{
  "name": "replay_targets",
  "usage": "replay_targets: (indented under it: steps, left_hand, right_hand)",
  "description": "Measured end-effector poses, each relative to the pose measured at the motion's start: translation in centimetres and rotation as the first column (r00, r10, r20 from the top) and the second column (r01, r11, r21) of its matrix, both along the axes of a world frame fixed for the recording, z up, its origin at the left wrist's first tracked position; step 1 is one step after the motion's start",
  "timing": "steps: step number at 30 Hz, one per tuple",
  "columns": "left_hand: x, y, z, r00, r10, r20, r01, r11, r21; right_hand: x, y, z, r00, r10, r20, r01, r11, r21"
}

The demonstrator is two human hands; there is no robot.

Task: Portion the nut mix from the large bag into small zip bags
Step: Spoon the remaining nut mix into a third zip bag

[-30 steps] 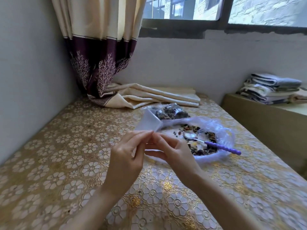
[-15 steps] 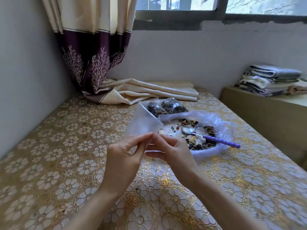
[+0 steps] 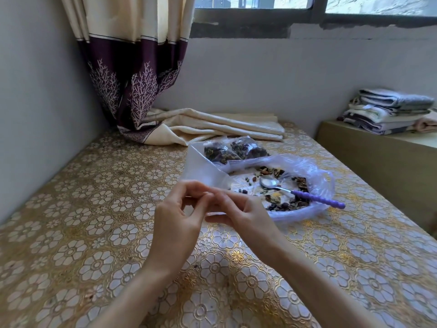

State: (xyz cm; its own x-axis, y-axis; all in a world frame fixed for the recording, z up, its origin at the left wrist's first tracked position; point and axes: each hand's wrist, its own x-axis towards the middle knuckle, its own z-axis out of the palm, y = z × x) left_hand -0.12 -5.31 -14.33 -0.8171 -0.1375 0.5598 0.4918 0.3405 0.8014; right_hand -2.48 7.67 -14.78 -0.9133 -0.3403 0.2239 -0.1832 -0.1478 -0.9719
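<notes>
At the far left, the curtain (image 3: pixel 132 74) hangs down the corner and its hem spills onto the table (image 3: pixel 71 221), trailing right along the far edge as folded cream cloth. The left wall runs tight along the table's left edge. The near left part of the table, with its gold flowered cover, is bare surface in front of your arms.

Your left hand (image 3: pixel 176 223) and right hand (image 3: pixel 241 214) meet near the middle of the table, fingertips touching each other. Both pinch the near edge of a small empty zip bag (image 3: pixel 201 169), which stands up from your fingers and tilts away to the left. Whether its mouth is parted you cannot tell.

Just behind the upright bag lie two filled zip bags (image 3: pixel 236 150), side by side and dark with nut mix. To the right of your hands sits the large bag (image 3: pixel 316 181), spread open and flat, with nut mix (image 3: pixel 286 204) scattered thinly inside. A spoon (image 3: pixel 298 191) with a purple handle lies in it, bowl to the left, handle poking out past the right rim.

Right of the large bag, a strip of table runs to its right edge. Beyond that edge stands a low cabinet (image 3: pixel 378 162) with folded towels (image 3: pixel 387 110) stacked on top.
</notes>
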Motion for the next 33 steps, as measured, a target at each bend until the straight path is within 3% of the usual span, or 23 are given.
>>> replay_targets:
  steps: [4,7,10,15,19,23,26,30,33]
  left_hand:
    - [0.1,0.1,0.0,1.0,0.018,-0.002,-0.018,0.995,-0.096]
    - [0.1,0.2,0.0,0.992,0.049,-0.114,-0.079,0.957,-0.279]
    - [-0.1,0.1,-0.3,0.993,0.061,-0.105,-0.099,0.908,-0.408]
    - [-0.2,-0.3,-0.4,0.988,0.101,-0.117,-0.145,0.874,-0.464]
    - [-0.3,-0.4,-0.1,0.989,0.114,-0.091,-0.141,0.905,-0.402]
    - [-0.4,-0.5,0.3,0.996,0.07,0.048,-0.058,0.975,-0.214]
    - [-0.6,-0.9,0.4,0.992,0.116,0.057,-0.104,0.977,-0.184]
    - [-0.6,-1.6,0.7,0.951,0.263,-0.164,-0.304,0.895,-0.327]
    - [-0.2,-1.5,0.7,0.911,0.251,-0.327,-0.381,0.815,-0.436]
  right_hand:
    - [0.1,-0.1,-0.3,0.991,-0.096,-0.098,0.107,0.988,0.107]
    - [0.0,0.1,-0.4,0.982,-0.151,-0.114,0.163,0.981,0.107]
    - [-0.1,0.4,-0.2,0.979,-0.168,-0.116,0.18,0.978,0.102]
    - [0.0,0.2,-0.2,0.892,-0.203,-0.404,0.339,0.89,0.303]
    - [0.0,0.3,-0.2,0.846,-0.161,-0.508,0.365,0.869,0.334]
    - [0.0,0.3,-0.2,0.861,-0.125,-0.494,0.332,0.873,0.358]
    - [0.0,0.1,-0.3,0.881,-0.117,-0.458,0.311,0.874,0.374]
    - [0.0,0.2,-0.3,0.868,-0.349,-0.352,0.465,0.819,0.335]
    - [0.0,0.3,-0.1,0.86,-0.459,-0.224,0.511,0.773,0.376]
